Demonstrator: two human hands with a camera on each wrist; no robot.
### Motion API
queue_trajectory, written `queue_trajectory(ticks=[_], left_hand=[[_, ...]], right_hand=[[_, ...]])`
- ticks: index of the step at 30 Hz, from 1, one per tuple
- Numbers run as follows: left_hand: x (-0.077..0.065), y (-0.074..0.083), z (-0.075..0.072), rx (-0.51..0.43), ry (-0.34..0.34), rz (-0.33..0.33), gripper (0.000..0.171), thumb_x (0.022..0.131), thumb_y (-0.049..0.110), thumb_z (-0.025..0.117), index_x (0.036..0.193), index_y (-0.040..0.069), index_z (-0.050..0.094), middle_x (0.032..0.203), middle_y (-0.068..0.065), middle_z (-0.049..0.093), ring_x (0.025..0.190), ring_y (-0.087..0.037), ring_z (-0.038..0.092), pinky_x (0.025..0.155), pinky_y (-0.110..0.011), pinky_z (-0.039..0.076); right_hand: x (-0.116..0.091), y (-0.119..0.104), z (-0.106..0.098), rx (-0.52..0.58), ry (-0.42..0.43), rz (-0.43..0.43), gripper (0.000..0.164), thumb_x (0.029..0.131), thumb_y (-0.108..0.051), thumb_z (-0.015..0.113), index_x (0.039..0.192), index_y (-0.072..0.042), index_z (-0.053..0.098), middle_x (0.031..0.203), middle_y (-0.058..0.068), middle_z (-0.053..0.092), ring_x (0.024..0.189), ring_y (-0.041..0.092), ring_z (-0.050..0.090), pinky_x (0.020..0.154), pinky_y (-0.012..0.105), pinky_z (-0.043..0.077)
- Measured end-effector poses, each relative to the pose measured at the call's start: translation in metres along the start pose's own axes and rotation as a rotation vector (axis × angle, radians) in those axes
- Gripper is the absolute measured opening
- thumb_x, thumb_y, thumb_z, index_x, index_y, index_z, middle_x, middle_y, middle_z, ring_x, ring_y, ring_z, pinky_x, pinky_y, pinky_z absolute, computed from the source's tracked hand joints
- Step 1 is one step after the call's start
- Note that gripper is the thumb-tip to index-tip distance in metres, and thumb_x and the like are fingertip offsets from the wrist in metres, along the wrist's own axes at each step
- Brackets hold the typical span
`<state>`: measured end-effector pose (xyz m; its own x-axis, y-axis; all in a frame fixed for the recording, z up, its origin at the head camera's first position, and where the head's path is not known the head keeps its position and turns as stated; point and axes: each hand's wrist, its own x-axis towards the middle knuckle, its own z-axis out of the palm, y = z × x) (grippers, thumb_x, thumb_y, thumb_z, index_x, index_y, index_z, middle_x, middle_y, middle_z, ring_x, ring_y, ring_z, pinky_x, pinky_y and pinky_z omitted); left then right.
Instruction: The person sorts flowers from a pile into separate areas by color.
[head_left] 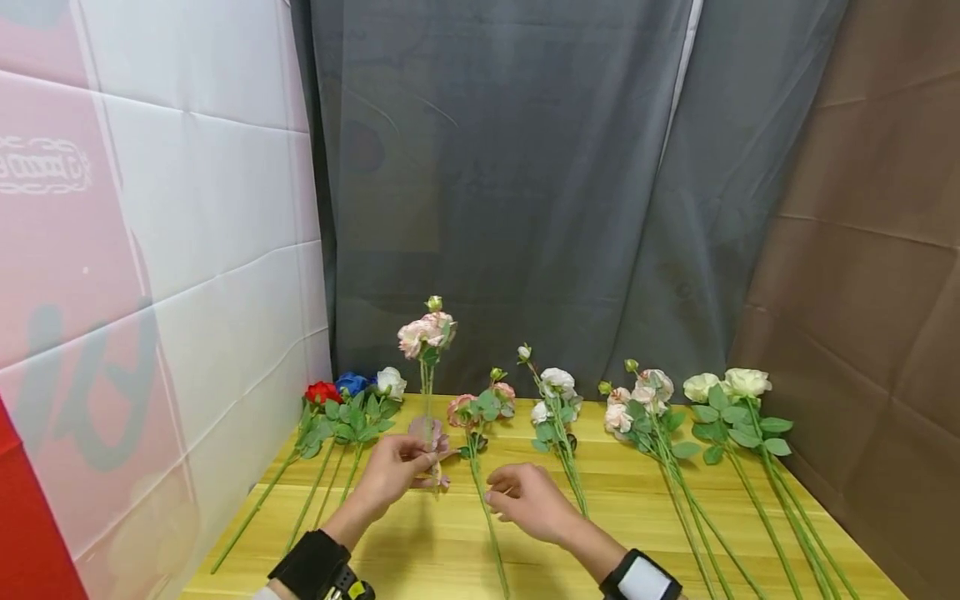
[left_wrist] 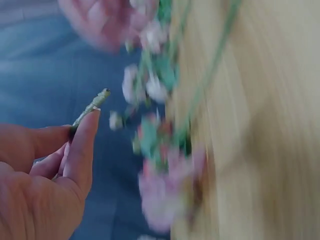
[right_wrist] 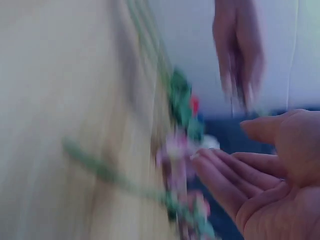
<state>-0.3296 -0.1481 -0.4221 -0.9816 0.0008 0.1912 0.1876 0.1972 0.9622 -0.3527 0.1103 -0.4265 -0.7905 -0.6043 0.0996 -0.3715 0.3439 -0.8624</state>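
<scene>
My left hand (head_left: 393, 471) pinches the lower stem of a pale pink artificial flower (head_left: 426, 333) between thumb and fingers. The flower stands upright above the table, a small bud at its top. In the left wrist view, the stem's end (left_wrist: 92, 109) pokes out past the fingertips. Behind that hand lies a mauve flower (head_left: 427, 430), partly covered. My right hand (head_left: 532, 500) hovers with loosely bent fingers and holds nothing. It is just right of the stem of a coral-pink flower (head_left: 462, 410) on the table. Both wrist views are blurred.
Red (head_left: 322, 392), blue (head_left: 351, 383) and white (head_left: 391, 382) roses lie left on the wooden table (head_left: 465, 550). White flowers (head_left: 557, 382), pale pink flowers (head_left: 651, 388) and cream roses (head_left: 747, 382) lie to the right. Grey cloth (head_left: 510, 208) hangs behind.
</scene>
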Motion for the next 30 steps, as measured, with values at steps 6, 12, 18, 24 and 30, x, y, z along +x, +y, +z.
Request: queue_trajectory(ticks=[6, 12, 18, 24, 30], left_hand=[[-0.003, 0.003, 0.038, -0.116, -0.118, 0.004, 0.018, 0.100, 0.000, 0.062, 0.114, -0.011, 0.066, 0.094, -0.013, 0.063, 0.083, -0.017, 0.066, 0.074, -0.039, 0.064], [-0.005, -0.002, 0.048, -0.051, -0.136, 0.058, 0.016, 0.098, 0.001, 0.065, 0.110, -0.008, 0.069, 0.096, -0.014, 0.068, 0.086, -0.022, 0.067, 0.075, -0.042, 0.064], [-0.006, -0.015, 0.031, 0.252, -0.197, 0.151, 0.025, 0.097, 0.010, 0.071, 0.119, -0.002, 0.068, 0.103, -0.009, 0.069, 0.090, -0.023, 0.067, 0.075, -0.035, 0.060], [-0.016, -0.037, -0.017, 0.594, -0.099, 0.116, 0.024, 0.089, 0.000, 0.074, 0.110, -0.007, 0.066, 0.099, -0.016, 0.067, 0.087, -0.030, 0.066, 0.074, -0.043, 0.057], [-0.026, -0.059, -0.047, 0.800, -0.071, -0.028, 0.018, 0.083, -0.010, 0.069, 0.100, -0.008, 0.061, 0.094, -0.017, 0.058, 0.086, -0.034, 0.058, 0.072, -0.044, 0.051]], right_hand=[[0.005, -0.020, 0.028, 0.123, 0.021, -0.008, 0.025, 0.099, -0.007, 0.066, 0.116, 0.011, 0.067, 0.092, 0.016, 0.075, 0.078, 0.028, 0.075, 0.072, 0.042, 0.064], [0.006, -0.015, 0.030, 0.123, 0.046, 0.018, 0.011, 0.095, 0.004, 0.063, 0.103, 0.010, 0.068, 0.080, 0.020, 0.073, 0.069, 0.029, 0.074, 0.067, 0.048, 0.063], [0.006, -0.001, 0.017, 0.029, 0.065, -0.005, 0.008, 0.094, 0.006, 0.061, 0.088, 0.003, 0.066, 0.071, 0.013, 0.070, 0.068, 0.037, 0.073, 0.064, 0.046, 0.063], [0.010, 0.028, 0.000, -0.205, 0.124, -0.034, 0.022, 0.090, 0.012, 0.057, 0.073, -0.001, 0.058, 0.050, 0.002, 0.054, 0.053, 0.025, 0.067, 0.048, 0.028, 0.054], [0.025, 0.052, -0.006, -0.354, 0.127, 0.010, 0.050, 0.078, 0.019, 0.048, 0.058, -0.022, 0.026, 0.041, -0.011, 0.030, 0.035, 0.009, 0.048, 0.042, 0.021, 0.026]])
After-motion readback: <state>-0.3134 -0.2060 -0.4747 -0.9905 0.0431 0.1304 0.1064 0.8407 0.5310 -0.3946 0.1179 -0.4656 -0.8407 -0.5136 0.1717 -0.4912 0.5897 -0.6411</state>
